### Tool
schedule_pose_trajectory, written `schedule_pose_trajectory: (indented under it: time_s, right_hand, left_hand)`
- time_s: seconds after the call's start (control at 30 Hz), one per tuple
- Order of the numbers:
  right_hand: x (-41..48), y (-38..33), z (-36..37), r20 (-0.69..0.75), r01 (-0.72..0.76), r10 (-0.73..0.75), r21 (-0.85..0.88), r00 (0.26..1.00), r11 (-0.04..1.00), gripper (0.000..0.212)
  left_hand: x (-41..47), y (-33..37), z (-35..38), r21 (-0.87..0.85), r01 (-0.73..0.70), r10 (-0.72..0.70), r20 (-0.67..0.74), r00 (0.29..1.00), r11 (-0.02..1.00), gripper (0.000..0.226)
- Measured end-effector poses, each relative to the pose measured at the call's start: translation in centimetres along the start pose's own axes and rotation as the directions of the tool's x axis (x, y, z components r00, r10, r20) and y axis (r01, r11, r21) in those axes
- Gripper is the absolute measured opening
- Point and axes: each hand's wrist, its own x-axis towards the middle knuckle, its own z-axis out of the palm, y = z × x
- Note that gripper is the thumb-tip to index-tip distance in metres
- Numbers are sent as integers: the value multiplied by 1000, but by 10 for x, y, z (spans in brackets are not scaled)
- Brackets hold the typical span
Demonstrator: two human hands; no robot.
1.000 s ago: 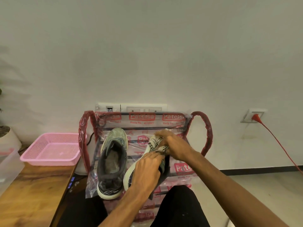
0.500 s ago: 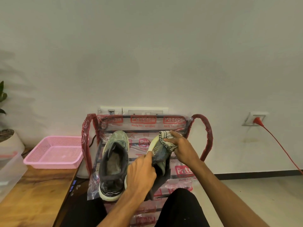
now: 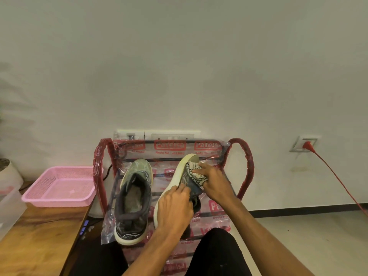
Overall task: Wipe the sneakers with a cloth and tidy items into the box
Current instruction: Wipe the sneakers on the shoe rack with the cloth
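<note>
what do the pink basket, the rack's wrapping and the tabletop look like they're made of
Pink basket: likely moulded plastic, matte, with perforated mesh walls. Rack wrapping: thin clear plastic film, glossy and crinkled, printed red. Tabletop: wood or wood veneer, by its grain.

Glossy, crinkled plastic wrap covers the metal rack; the pink basket is perforated plastic, the table polished wood, the cloth soft patterned fabric.

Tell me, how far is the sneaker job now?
Done: nothing I can confirm. In hand: the left hand holds one sneaker tilted while the right hand presses a patterned cloth on its toe. Left: the other sneaker lies on the rack; tidying looks not started.
</note>
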Motion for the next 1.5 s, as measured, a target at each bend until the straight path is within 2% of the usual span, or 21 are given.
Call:
schedule_pose_trajectory:
  time_s: [0.1, 0.2, 0.3, 0.43, 0.53, 0.63, 0.73, 0.8, 0.93, 1.0, 1.07, 1.13, 1.17, 1.23, 1.37, 1.43, 1.5]
  right_hand:
    - [-1, 5, 3, -15, -21, 20, -109, 1000, 994, 47]
    - [-6, 2, 7, -28, -49, 47, -51, 998, 998, 46]
    - [-21, -10, 17, -6, -17, 17, 34, 1000, 999, 41]
    - [-23, -1, 21, 7, 126, -128, -247, 992, 961, 53]
    - [-12, -2, 19, 43, 82, -71, -396, 997, 915, 54]
    - [-5, -14, 16, 88, 82, -59, -294, 994, 952, 35]
    - [-7, -10, 16, 183, 134, -95, -211, 979, 968, 33]
    - [-7, -2, 14, 182, 131, -88, -242, 979, 961, 36]
    - [2, -3, 15, 158, 186, -129, -440, 979, 879, 45]
    - [7, -9, 18, 111, 141, -108, -359, 988, 923, 33]
    - [7, -15, 17, 121, 83, -63, -169, 991, 982, 19]
    - [2, -13, 13, 162, 79, -75, -18, 984, 997, 18]
    - [-2, -11, 11, 168, 98, -95, -4, 981, 995, 21]
    - [-9, -3, 12, 180, 183, -157, -136, 971, 974, 32]
    - [-6, 9, 20, 198, 309, -243, -462, 950, 831, 63]
    - [5, 11, 19, 199, 310, -239, -548, 950, 777, 68]
    - [13, 16, 15, 176, 233, -159, -569, 971, 789, 65]
  left_hand:
    - [-4, -1, 8, 24, -107, 104, 91, 990, 994, 42]
    - [-4, -3, 15, 85, -151, 134, 172, 976, 985, 57]
    - [-3, -4, 14, 109, -150, 135, 141, 981, 983, 48]
    - [-4, -3, 13, 119, -194, 176, 148, 973, 974, 40]
    - [-5, -3, 16, 145, -210, 186, 164, 969, 967, 41]
    - [-3, -4, 17, 162, -206, 183, 144, 972, 965, 37]
    - [-2, -6, 20, 168, -202, 178, 145, 973, 965, 35]
    - [-2, -5, 21, 176, -212, 187, 146, 971, 961, 37]
    - [0, -3, 22, 189, -215, 188, 149, 971, 958, 36]
    - [1, -5, 20, 198, -202, 174, 146, 974, 959, 36]
    - [1, -8, 20, 196, -188, 162, 141, 977, 962, 34]
    - [1, -8, 21, 193, -188, 163, 136, 977, 963, 31]
    - [0, -8, 21, 194, -193, 168, 136, 976, 962, 31]
    - [0, -8, 24, 194, -199, 174, 139, 975, 961, 33]
    - [1, -12, 23, 169, -199, 179, 125, 976, 965, 35]
    - [1, -14, 21, 137, -209, 194, 114, 974, 968, 37]
    - [1, -15, 19, 107, -211, 200, 105, 974, 971, 37]
